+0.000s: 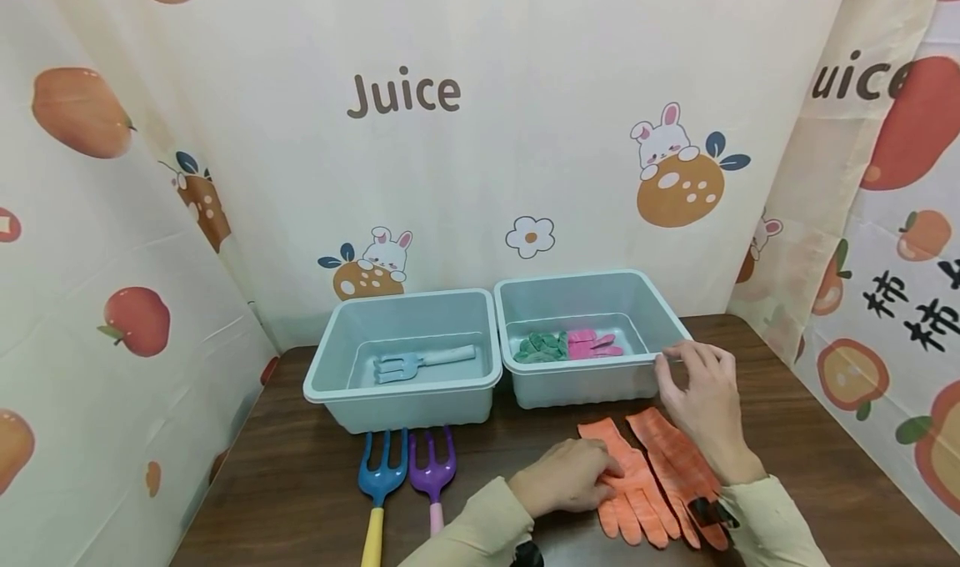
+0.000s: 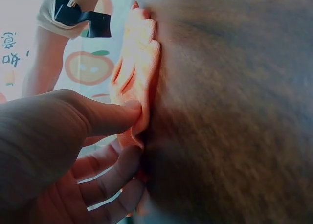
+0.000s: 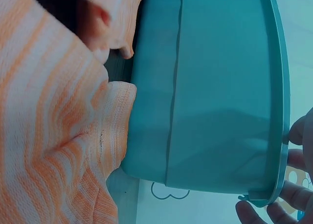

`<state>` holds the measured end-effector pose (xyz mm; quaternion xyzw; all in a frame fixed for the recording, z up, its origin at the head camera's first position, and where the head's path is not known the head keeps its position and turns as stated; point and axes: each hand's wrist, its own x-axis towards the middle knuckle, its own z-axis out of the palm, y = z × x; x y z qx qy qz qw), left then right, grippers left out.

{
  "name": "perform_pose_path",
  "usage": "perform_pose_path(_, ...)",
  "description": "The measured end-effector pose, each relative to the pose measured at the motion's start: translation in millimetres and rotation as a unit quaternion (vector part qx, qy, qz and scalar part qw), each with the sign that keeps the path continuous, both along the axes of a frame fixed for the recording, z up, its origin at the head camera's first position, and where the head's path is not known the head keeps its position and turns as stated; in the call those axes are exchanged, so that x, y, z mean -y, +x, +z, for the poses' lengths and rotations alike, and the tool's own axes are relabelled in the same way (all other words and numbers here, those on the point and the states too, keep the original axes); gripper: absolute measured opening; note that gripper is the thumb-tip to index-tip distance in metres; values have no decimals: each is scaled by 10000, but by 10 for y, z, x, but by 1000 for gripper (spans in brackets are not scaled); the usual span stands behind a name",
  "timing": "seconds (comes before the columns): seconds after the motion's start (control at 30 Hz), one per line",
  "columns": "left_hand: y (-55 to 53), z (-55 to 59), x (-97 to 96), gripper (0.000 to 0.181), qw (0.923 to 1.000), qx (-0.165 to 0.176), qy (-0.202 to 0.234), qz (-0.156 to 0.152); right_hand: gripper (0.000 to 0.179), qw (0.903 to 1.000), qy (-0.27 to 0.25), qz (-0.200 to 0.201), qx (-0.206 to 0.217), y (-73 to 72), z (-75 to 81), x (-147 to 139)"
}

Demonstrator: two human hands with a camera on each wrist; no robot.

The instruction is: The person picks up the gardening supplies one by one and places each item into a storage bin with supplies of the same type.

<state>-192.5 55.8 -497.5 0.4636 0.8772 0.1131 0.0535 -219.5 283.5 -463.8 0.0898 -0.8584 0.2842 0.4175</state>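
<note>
Two orange work gloves (image 1: 633, 484) lie side by side on the table. My left hand (image 1: 566, 477) pinches the left glove near its cuff; in the left wrist view the thumb (image 2: 115, 119) lies on the orange fabric (image 2: 134, 70) with the fingertips beside it. Over the front right corner of the right light-blue bin (image 1: 585, 383), my right hand (image 1: 705, 400) grips the rim, thumb in front. Inside that bin are a green glove (image 1: 542, 348) and a pink glove (image 1: 594, 345).
The left light-blue bin (image 1: 420, 406) holds a small blue-grey hand fork (image 1: 420, 363). Before it lie a blue hand fork with a yellow handle (image 1: 382, 477) and a purple one with a pink handle (image 1: 432, 474). A printed curtain (image 1: 480, 175) stands behind.
</note>
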Motion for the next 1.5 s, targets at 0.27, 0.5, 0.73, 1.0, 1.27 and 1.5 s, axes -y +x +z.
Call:
perform_pose_path(0.27, -5, -6, 21, 18, 10000, 42, 21, -3, 12, 10000, 10, 12, 35, -2, 10, 6)
perform_pose_path(0.5, 4, 17, 54, 18, 9999, 63, 87, -39, 12, 10000, 16, -2, -7, -4, 9, -1)
perform_pose_path(0.73, -12, 35, 102, 18, 9994, -192, 291, -58, 12, 10000, -11, 18, 11, -5, 12, 5)
perform_pose_path(1.0, -13, 102, 123, 18, 9980, -289, 564, 51, 12, 10000, 17, 22, -9, -18, 7, 1)
perform_pose_path(1.27, 2, 189, 125, 19, 9958, -330, 830, 175, 12, 10000, 24, 16, -28, -21, 3, -7)
perform_pose_path(1.5, 10, 255, 146, 18, 9914, -507, 1153, 349, 11, 10000, 3, 38, -52, -14, -1, -14)
